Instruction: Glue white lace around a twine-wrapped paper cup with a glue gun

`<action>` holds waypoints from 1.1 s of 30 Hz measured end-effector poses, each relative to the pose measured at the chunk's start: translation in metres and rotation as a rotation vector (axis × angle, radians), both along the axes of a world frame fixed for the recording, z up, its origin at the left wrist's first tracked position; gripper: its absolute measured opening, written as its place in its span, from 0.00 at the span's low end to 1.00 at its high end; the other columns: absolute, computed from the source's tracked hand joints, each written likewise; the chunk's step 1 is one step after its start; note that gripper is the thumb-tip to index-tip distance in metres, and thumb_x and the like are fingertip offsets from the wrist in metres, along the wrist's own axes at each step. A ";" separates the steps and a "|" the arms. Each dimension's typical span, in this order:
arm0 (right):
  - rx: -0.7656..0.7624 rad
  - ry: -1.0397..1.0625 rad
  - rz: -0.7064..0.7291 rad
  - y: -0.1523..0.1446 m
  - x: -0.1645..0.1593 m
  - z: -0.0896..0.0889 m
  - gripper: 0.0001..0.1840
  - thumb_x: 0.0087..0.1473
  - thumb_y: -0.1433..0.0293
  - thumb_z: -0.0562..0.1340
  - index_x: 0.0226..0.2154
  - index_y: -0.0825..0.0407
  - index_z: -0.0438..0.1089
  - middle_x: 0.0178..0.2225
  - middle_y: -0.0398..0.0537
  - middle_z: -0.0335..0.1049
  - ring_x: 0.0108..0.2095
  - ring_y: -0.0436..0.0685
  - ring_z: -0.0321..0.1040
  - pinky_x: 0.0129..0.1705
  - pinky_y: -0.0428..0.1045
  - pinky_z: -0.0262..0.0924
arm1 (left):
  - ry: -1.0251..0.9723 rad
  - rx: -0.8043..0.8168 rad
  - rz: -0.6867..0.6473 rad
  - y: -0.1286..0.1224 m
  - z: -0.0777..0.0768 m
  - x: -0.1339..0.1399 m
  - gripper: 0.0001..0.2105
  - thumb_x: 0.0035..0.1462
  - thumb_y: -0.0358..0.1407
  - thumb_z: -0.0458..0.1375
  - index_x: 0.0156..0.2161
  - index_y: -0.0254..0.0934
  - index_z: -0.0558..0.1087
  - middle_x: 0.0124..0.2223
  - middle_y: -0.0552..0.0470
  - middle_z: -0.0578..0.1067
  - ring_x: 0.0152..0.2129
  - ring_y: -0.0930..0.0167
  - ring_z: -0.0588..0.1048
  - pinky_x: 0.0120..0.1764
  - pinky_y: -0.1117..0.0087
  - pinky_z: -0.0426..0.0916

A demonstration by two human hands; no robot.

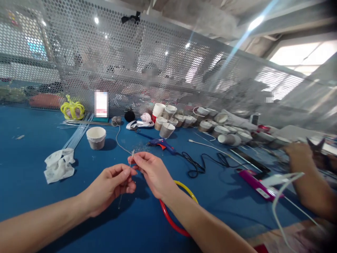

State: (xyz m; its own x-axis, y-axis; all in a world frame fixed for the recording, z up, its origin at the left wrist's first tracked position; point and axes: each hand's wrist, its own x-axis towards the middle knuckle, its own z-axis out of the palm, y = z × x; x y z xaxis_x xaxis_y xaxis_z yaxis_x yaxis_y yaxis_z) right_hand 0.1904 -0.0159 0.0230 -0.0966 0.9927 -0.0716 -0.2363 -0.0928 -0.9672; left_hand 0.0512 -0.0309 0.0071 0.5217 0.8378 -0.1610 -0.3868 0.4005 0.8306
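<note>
My left hand [114, 182] is closed in a pinch on a thin wire [120, 201], whose lower end sticks out below the fingers. Just right of it, my right hand [150, 170] pinches grey yarn [119, 140] against the wire's upper end. That yarn trails across the table from a small grey ball [116, 121]. A paper cup wrapped in grey yarn [96, 137] stands upright beyond my left hand. Behind my right hand lies a blue glue gun [162, 143] with a red trigger. How the yarn is fixed to the wire is too small to tell.
Crumpled white paper [60, 165] and thin clear sticks [79, 135] lie left. A red and yellow ring [171, 219] is under my right forearm. Several wrapped cups [205, 125] line the back right. A purple power strip [259, 186] lies near another person's arm [310, 179].
</note>
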 end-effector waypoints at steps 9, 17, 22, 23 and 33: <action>-0.132 0.072 0.096 -0.008 -0.008 -0.003 0.16 0.39 0.60 0.67 0.26 0.55 0.67 0.27 0.44 0.70 0.17 0.45 0.60 0.15 0.42 0.55 | 0.041 0.015 0.043 0.001 -0.010 0.003 0.10 0.43 0.39 0.66 0.28 0.33 0.75 0.26 0.53 0.75 0.25 0.75 0.72 0.34 0.73 0.65; -0.111 0.021 0.124 -0.009 -0.009 -0.006 0.17 0.40 0.59 0.67 0.25 0.55 0.66 0.20 0.39 0.66 0.14 0.43 0.57 0.14 0.41 0.54 | 0.127 0.129 0.045 0.001 -0.011 0.006 0.11 0.44 0.40 0.64 0.27 0.32 0.76 0.25 0.53 0.75 0.25 0.75 0.70 0.33 0.73 0.64; -0.011 0.022 0.168 -0.009 -0.007 -0.003 0.15 0.45 0.60 0.64 0.22 0.55 0.65 0.22 0.40 0.65 0.18 0.44 0.59 0.18 0.43 0.55 | 0.316 0.244 0.002 0.006 -0.006 -0.001 0.13 0.46 0.42 0.61 0.26 0.32 0.72 0.24 0.54 0.73 0.23 0.73 0.69 0.31 0.70 0.63; 0.024 0.017 0.167 -0.008 -0.006 -0.001 0.14 0.45 0.61 0.64 0.21 0.55 0.65 0.23 0.41 0.65 0.20 0.45 0.61 0.21 0.43 0.57 | 0.397 0.312 -0.018 0.010 -0.003 -0.005 0.13 0.47 0.42 0.59 0.25 0.32 0.70 0.22 0.55 0.71 0.21 0.74 0.68 0.30 0.70 0.62; -0.055 0.114 0.321 -0.011 0.002 0.009 0.14 0.43 0.64 0.66 0.22 0.56 0.63 0.18 0.38 0.63 0.13 0.40 0.51 0.14 0.40 0.41 | 0.348 0.666 -0.070 0.029 0.023 -0.028 0.13 0.50 0.31 0.57 0.42 0.37 0.63 0.43 0.48 0.69 0.41 0.68 0.68 0.42 0.67 0.62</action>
